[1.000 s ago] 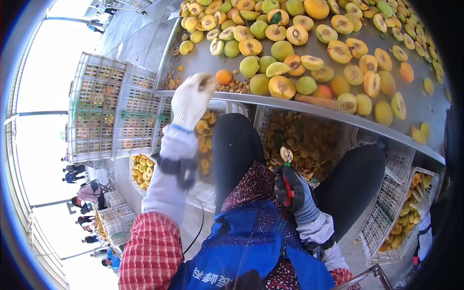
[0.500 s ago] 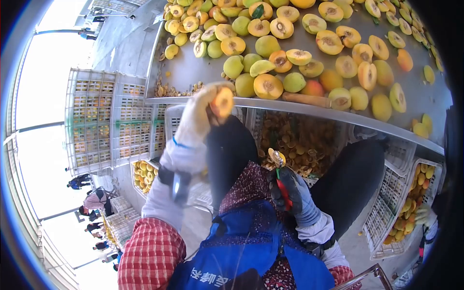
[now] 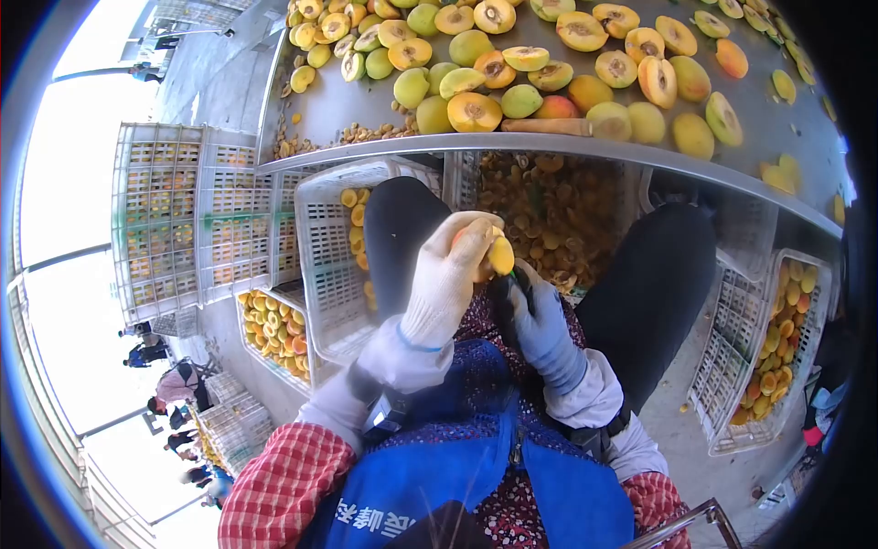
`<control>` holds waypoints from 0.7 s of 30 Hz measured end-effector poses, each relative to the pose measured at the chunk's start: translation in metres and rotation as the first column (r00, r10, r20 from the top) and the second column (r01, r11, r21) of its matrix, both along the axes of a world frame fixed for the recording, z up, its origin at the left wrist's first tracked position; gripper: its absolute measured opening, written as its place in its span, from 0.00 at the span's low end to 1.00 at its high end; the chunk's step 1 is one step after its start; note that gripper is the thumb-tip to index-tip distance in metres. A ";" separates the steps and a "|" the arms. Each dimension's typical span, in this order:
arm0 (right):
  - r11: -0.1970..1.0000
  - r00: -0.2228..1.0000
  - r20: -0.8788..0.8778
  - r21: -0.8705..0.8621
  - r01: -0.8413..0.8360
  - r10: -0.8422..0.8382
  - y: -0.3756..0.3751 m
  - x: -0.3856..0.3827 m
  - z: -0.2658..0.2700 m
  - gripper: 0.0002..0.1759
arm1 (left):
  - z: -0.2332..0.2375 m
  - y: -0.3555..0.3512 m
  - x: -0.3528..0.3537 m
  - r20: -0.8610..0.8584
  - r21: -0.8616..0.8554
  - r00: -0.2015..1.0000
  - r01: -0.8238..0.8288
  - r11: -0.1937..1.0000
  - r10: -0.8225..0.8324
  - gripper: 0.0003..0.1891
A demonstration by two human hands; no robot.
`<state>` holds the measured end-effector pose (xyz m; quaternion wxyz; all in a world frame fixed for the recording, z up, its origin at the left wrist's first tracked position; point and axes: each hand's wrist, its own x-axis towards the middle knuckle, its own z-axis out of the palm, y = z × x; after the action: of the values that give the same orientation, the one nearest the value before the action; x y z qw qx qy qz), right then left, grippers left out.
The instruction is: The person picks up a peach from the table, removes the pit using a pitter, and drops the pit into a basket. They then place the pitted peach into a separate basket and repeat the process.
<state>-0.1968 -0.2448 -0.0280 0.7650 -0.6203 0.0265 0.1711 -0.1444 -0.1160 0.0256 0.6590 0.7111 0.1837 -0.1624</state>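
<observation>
My left hand [image 3: 448,270], in a white knit glove, is closed around a yellow-orange fruit half [image 3: 500,254] above my lap. Close against it, my right hand [image 3: 540,320] wears a dark and grey-blue glove and grips a tool, mostly hidden by the fingers; a bit of green shows at its top. Halved and whole fruits [image 3: 475,112] lie on the metal table [image 3: 347,101] beyond my knees. A wooden handle [image 3: 546,127] rests by the table's near edge.
Under the table is a crate of scraps [image 3: 549,215]. A white crate [image 3: 334,274] with fruit halves stands left of my knee, another fruit crate [image 3: 274,334] beyond it. At the right is a fruit-filled crate [image 3: 722,384]. Stacked crates [image 3: 160,220] and people [image 3: 178,384] are farther left.
My left hand has come down from the table edge with a fruit to meet my right hand. My right hand has risen slightly. The view has shifted, showing more of the left crate.
</observation>
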 end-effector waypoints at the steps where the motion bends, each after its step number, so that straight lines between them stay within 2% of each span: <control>1: 0.972 0.971 -0.231 0.233 -0.003 0.058 -0.004 -0.003 -0.003 0.16 | -0.003 0.003 0.000 0.006 0.043 1.000 0.026 0.999 -0.026 0.13; 3: 0.767 0.762 -0.566 0.624 0.146 0.315 -0.014 -0.003 0.004 0.26 | -0.014 0.014 0.000 0.016 0.130 0.997 0.073 0.989 -0.076 0.11; 4: 0.697 0.735 -0.575 0.689 0.199 0.359 -0.014 -0.005 0.012 0.29 | -0.019 0.017 -0.001 0.062 0.119 0.992 0.106 0.987 -0.114 0.10; 6: 0.752 0.809 -0.502 0.648 0.117 0.307 -0.006 -0.016 -0.001 0.28 | -0.014 0.018 -0.011 0.050 0.118 0.991 0.120 0.986 -0.126 0.10; 7: 0.782 0.851 -0.447 0.619 0.073 0.274 -0.003 -0.016 -0.009 0.27 | -0.010 0.015 -0.008 0.061 0.112 0.988 0.132 0.985 -0.139 0.10; 9: 0.830 0.884 -0.405 0.556 0.035 0.234 0.000 -0.016 -0.013 0.25 | -0.018 0.018 -0.007 -0.024 0.209 0.965 0.260 0.943 -0.261 0.10; 10: 0.847 0.878 -0.420 0.531 0.034 0.228 0.003 -0.018 -0.012 0.24 | -0.020 0.018 -0.005 0.042 0.217 0.950 0.294 0.931 -0.310 0.10; 13: 0.912 0.949 -0.311 0.401 0.079 0.055 0.001 -0.011 -0.009 0.19 | -0.002 0.011 0.001 -0.127 0.229 0.955 0.290 0.929 -0.267 0.11; 14: 0.930 0.969 -0.244 0.351 0.111 -0.024 -0.002 -0.008 -0.008 0.18 | -0.016 0.016 -0.004 0.033 0.140 0.967 0.245 0.959 -0.252 0.14; 15: 0.942 0.980 -0.172 0.302 0.149 -0.100 -0.004 -0.008 -0.007 0.16 | -0.016 0.017 -0.008 0.054 0.028 0.979 0.194 0.981 -0.195 0.16; 17: 0.991 0.990 0.081 0.079 0.107 -0.113 -0.003 -0.013 -0.012 0.16 | -0.014 0.021 -0.012 0.092 -0.195 0.993 0.088 0.977 -0.071 0.21; 18: 0.992 0.971 0.237 -0.108 0.071 -0.043 -0.005 -0.013 -0.001 0.17 | -0.014 0.026 -0.013 0.045 -0.265 0.991 0.132 0.955 -0.124 0.28; 19: 0.954 0.926 0.373 -0.294 0.062 0.055 -0.007 -0.013 0.010 0.19 | -0.011 0.024 -0.015 0.080 -0.201 0.988 0.143 0.969 -0.129 0.28; 21: 0.954 0.939 0.335 -0.300 0.028 0.078 -0.007 -0.010 0.018 0.23 | -0.002 0.013 -0.016 0.148 -0.073 0.978 0.159 0.984 -0.147 0.28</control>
<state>-0.2063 -0.2519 -0.0101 0.6524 -0.7499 -0.0893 0.0640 -0.1607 -0.1029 0.0235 0.6855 0.7043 0.0737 -0.1692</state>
